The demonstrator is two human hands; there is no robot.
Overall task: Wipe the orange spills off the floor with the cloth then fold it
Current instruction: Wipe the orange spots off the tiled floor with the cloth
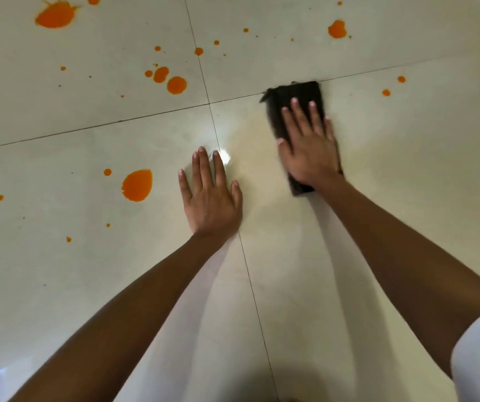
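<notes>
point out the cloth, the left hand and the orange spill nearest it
cloth [299, 89], head view, bare top end
left hand [211, 203], head view, back of hand
orange spill [137, 185], head view, blob's middle

Dark brown cloth [293, 108], orange spills [137, 185], pale cream floor tiles [59, 271]

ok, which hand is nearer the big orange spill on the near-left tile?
Left. The left hand lies flat on the floor just right of the spill; the right hand presses the cloth farther right.
</notes>
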